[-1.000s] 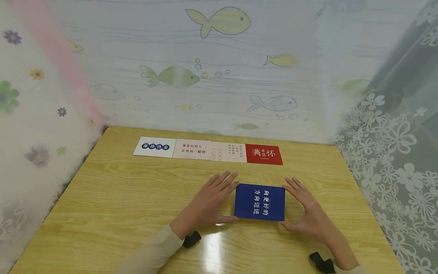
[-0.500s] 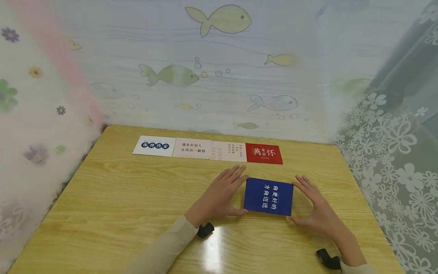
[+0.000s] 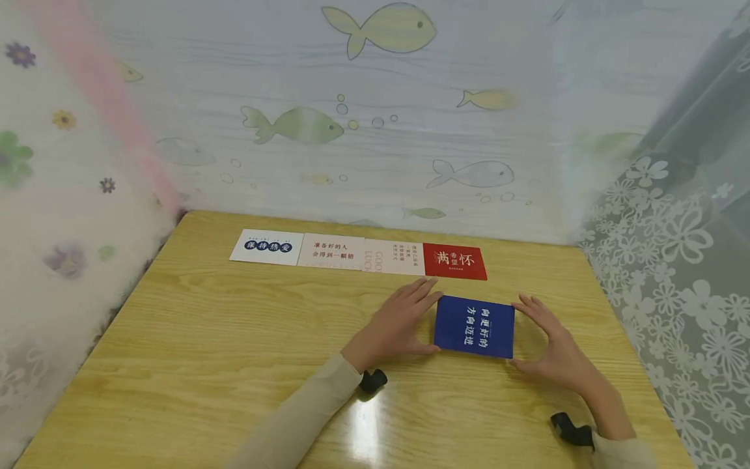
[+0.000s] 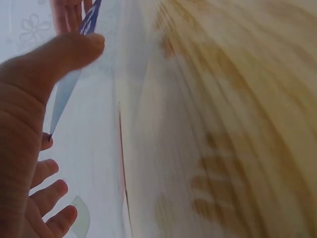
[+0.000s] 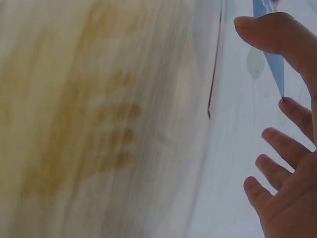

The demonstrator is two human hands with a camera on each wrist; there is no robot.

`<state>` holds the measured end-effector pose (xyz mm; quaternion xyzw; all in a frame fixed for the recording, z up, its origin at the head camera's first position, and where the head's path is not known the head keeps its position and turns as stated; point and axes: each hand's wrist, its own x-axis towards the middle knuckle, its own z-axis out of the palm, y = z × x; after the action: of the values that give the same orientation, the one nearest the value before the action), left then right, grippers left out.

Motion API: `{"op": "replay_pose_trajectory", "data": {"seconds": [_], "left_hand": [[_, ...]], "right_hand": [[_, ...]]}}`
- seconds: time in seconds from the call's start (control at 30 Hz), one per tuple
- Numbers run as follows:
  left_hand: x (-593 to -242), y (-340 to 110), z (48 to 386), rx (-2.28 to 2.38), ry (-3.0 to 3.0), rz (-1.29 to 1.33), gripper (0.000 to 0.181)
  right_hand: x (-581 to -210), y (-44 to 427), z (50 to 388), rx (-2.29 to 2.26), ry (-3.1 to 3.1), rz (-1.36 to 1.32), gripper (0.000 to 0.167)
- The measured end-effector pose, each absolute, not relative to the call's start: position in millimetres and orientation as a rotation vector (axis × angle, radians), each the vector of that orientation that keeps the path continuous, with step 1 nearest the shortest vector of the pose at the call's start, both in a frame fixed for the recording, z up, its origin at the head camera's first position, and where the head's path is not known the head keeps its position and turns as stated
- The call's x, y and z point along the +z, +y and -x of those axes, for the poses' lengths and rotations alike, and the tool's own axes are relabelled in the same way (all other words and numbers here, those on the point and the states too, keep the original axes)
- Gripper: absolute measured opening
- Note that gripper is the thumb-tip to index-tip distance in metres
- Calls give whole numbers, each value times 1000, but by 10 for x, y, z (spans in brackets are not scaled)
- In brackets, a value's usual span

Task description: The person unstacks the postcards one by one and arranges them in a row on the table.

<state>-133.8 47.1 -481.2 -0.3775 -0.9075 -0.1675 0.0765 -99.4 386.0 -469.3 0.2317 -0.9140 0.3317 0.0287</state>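
Note:
A blue card (image 3: 474, 327) with white Chinese characters is held between both hands, raised off the wooden table. At its left corners my left hand (image 3: 394, 326) pinches it with thumb and index finger, the other fingers spread out. The right hand (image 3: 553, 348) grips the opposite corners the same way. In both wrist views the card is seen nearly edge-on behind the thumb. Beyond the hands lies a row of cards: a white card (image 3: 266, 247) with blue circles, two cream cards (image 3: 333, 251), and a red card (image 3: 455, 261) at the right end, just behind the blue one.
The yellow wood-grain table (image 3: 222, 345) reaches back to a fish-print curtain (image 3: 351, 150). A floral cloth (image 3: 70, 215) hangs at the left, and white lace (image 3: 685, 312) lines the right side. A dark wrist device (image 3: 571, 431) sits by each cuff.
Both hands have carried the blue card to the right and away from the body, closer to the red card. The row of cards has stayed put.

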Motion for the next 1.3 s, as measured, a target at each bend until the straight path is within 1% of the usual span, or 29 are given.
{"op": "replay_pose_trajectory", "data": {"seconds": [0.2,0.33,0.47,0.6,0.77,0.9,1.03,1.3], "left_hand": [[-4854,708,1568,-553,-2821,1105,103],[-4848,859,1751,-535,-2872,1082,103],[-4813,1099,1964,-497,-2897,1103,102],[-4803,1383,2176,-510,-2926,1116,99],[-4862,1611,2413,-542,-3001,1054,98],[-4885,1691,2583,-551,-3023,985,98],[-4841,1780,2675,-557,-3040,956,99],[-4803,1894,2688,-504,-3109,887,96]], "right_hand": [[-4679,3989,1151,991,-2815,-701,105],[-4672,4106,1321,960,-2836,-702,102],[-4647,4294,1512,928,-2894,-665,99],[-4624,4495,1663,894,-2948,-596,100],[-4633,4645,1878,882,-3003,-558,100],[-4632,4687,2091,857,-3049,-525,102],[-4602,4728,2239,823,-3123,-474,106],[-4561,4740,2368,777,-3257,-402,111]]}}
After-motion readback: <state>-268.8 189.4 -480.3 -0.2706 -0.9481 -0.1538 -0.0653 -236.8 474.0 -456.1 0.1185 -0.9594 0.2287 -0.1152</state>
